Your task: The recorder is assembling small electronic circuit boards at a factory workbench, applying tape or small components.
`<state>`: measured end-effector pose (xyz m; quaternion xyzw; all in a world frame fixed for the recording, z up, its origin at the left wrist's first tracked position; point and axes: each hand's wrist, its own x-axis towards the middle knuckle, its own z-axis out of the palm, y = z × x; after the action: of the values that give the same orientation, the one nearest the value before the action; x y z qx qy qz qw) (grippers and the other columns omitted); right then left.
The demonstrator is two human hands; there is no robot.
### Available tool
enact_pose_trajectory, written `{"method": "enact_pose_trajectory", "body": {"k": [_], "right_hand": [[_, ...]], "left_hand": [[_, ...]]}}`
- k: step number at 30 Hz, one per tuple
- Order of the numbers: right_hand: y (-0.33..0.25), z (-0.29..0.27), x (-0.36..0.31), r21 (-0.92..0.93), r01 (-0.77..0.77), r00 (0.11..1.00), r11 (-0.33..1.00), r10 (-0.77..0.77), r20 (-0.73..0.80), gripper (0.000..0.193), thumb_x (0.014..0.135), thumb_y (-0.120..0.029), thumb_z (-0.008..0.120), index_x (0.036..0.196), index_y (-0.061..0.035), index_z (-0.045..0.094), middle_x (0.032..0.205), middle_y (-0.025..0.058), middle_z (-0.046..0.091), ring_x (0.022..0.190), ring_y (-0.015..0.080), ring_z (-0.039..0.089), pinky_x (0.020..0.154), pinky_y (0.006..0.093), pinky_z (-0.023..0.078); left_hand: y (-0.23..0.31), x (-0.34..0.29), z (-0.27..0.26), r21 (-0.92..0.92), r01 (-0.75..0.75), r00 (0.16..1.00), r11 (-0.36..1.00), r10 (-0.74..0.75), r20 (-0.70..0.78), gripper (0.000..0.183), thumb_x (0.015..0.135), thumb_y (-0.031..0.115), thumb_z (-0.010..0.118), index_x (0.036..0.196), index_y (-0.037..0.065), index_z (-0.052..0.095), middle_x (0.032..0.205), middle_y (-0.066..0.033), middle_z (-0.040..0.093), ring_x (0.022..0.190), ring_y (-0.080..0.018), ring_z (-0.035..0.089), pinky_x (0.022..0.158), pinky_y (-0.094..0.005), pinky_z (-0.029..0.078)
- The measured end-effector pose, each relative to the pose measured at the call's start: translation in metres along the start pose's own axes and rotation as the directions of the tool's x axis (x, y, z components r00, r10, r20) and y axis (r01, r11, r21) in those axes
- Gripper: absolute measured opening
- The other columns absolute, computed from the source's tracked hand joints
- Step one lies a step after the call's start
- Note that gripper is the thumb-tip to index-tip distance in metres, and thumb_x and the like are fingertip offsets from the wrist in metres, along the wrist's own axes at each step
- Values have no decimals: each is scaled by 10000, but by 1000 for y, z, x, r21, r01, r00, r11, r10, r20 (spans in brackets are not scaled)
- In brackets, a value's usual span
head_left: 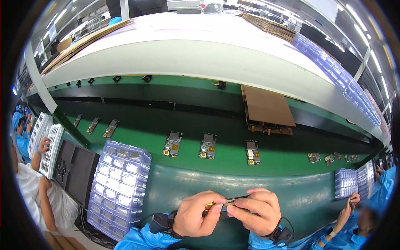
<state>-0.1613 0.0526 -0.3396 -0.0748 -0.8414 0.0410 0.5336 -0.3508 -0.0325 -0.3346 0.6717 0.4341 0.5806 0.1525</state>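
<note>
Low in the middle of the head view, both my hands pinch a small circuit board (236, 198), seen nearly edge-on. My left hand (196, 214) closes thumb and fingers on its left end, where a yellow part shows beside the thumb. My right hand (259, 210) grips the other end between thumb and fingers, which hide much of the board. Beyond my hands, similar circuit boards (207, 146) lie in a row on the green conveyor belt (187, 164). Left of my hands stands a stack of clear plastic trays (146, 171), its pockets holding flat silvery parts.
A black tray (75, 166) with small dark pieces lies farther left, beside a person in white. At right, another person in blue works near more clear trays (346, 183). Brown cardboard (268, 104) hangs under the white shelf (200, 52) spanning the belt.
</note>
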Motion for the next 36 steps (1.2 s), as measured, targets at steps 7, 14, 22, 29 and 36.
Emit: {"method": "enact_pose_trajectory", "body": {"k": [7, 14, 22, 29, 36], "right_hand": [[7, 4, -2, 27, 12, 1000, 1000, -12, -9, 304, 755, -102, 798, 1059, -104, 813, 1091, 21, 733, 964, 191, 605, 853, 357, 587], [7, 16, -5, 75, -33, 992, 997, 42, -117, 306, 748, -96, 859, 1046, -145, 819, 1089, 5, 711, 998, 197, 559, 857, 349, 569], [7, 16, -2, 128, -62, 996, 990, 70, -62, 303, 756, -97, 875, 1050, -148, 819, 1078, 3, 700, 993, 211, 551, 839, 341, 549], [-4, 14, 2, 503, -564, 778, 655, 625, 57, 295, 767, -43, 878, 1049, -26, 793, 911, 94, 731, 754, 200, 682, 672, 281, 536], [6, 10, -7, 507, -424, 878, 750, 477, 29, 239, 814, -13, 840, 1041, 17, 772, 879, 116, 735, 728, 168, 685, 617, 265, 517]], "left_hand": [[1, 2, -1, 37, -1, 1000, 999, 1, 1, 187, 919, -51, 651, 1102, -44, 619, 880, -169, 713, 640, -206, 682, 567, -302, 544], [-2, 2, -2, 75, -22, 1000, 997, 23, -14, 180, 912, -40, 669, 1087, -34, 626, 889, -169, 723, 677, -223, 713, 589, -312, 566], [-4, 3, -5, 81, -12, 999, 997, 15, -38, 203, 909, -39, 672, 1103, -28, 611, 880, -165, 726, 669, -216, 709, 583, -311, 564], [-11, 9, -8, 64, -120, 991, 991, 116, 62, 187, 886, -82, 657, 1066, -33, 641, 885, -176, 729, 670, -244, 704, 573, -311, 557], [-5, 5, -4, 125, -17, 997, 992, 7, 83, 225, 918, -34, 664, 1141, -44, 642, 982, -201, 727, 756, -291, 731, 636, -344, 576]]}}
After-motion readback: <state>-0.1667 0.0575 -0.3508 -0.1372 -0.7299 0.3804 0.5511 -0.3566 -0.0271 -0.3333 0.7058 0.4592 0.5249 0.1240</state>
